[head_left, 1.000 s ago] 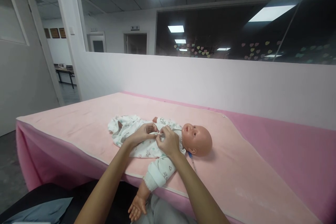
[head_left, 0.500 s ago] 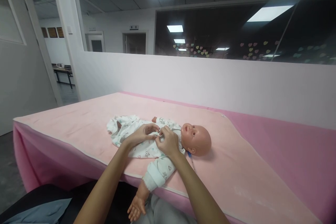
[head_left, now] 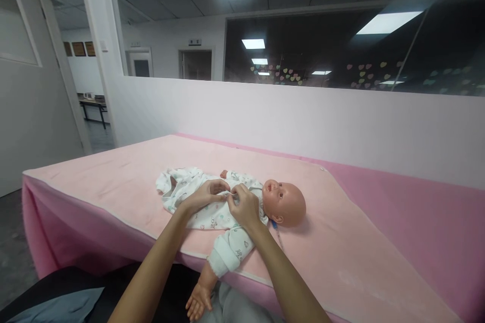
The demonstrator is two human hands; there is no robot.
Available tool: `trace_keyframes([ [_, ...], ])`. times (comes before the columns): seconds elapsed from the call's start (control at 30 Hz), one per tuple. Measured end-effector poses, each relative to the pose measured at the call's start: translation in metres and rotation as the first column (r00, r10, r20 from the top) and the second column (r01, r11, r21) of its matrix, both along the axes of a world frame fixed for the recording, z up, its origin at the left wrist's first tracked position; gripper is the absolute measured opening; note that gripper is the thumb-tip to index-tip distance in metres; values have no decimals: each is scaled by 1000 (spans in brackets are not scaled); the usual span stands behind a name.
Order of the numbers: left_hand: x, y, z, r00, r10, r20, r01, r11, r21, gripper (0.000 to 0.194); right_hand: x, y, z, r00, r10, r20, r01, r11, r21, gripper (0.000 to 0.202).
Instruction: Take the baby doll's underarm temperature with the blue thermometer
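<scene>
A baby doll (head_left: 286, 204) lies on its back on a pink-covered table, its head to the right. It wears a white patterned garment (head_left: 212, 218). Over the doll's chest, my left hand (head_left: 206, 196) pinches the front of the garment, fingers curled. My right hand (head_left: 243, 206) meets it from the right, fingertips closed on a bit of the same cloth. A thin white edge or tie shows between the fingertips. The doll's near arm (head_left: 207, 280) hangs over the table's front edge.
The peach cloth (head_left: 341, 252) covers the table over a pink sheet (head_left: 435, 202). A blue tag with a cord (head_left: 275, 224) lies beside the doll's neck. Behind the table stands a white wall (head_left: 295, 121) with a window above. An open doorway is at the left.
The view has shifted very slightly. Both hands stay at the garment's front, with the right fingers moved only a little.
</scene>
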State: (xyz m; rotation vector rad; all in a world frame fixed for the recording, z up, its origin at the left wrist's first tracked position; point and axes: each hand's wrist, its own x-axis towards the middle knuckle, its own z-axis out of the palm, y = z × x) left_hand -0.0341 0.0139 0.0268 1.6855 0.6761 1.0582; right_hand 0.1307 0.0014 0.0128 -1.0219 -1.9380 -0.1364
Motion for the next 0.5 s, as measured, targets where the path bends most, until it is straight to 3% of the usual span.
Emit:
trace_keyframes([
  [0.5, 0, 4, -5, 992, 116, -49, -115, 993, 22, 26, -2, 2, -2, 999, -31, 21, 30, 999, 33, 4],
])
